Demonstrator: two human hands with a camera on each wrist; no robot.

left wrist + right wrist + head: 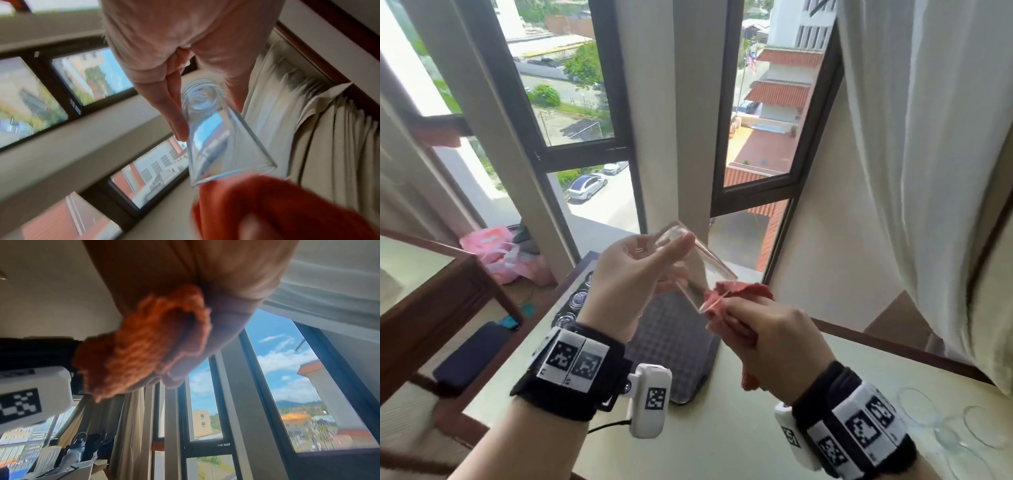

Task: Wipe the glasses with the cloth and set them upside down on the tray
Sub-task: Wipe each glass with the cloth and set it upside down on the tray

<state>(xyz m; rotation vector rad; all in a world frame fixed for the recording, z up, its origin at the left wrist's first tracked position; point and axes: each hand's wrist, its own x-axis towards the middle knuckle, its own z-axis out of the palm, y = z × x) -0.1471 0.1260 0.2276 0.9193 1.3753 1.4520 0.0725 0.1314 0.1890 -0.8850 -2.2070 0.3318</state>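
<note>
A clear glass [710,270] [216,138] is held tilted in the air above the tray, base up-left and mouth down-right. My left hand [640,274] grips it round the base end, with its fingers [174,113] along the wall. My right hand [763,339] grips a bunched red cloth [743,294] [277,203] [139,345] and holds it against the glass's rim. The dark tray [681,353] with a patterned mat lies on the table under both hands. Several glasses [580,298] stand upside down along its left side.
More clear glasses [928,409] sit on the pale table [722,435] at the far right. A white curtain [928,154] hangs on the right, with windows [763,120] straight ahead. A wooden chair [448,291], a dark cushion [472,353] and a pink bag [496,253] are on the left.
</note>
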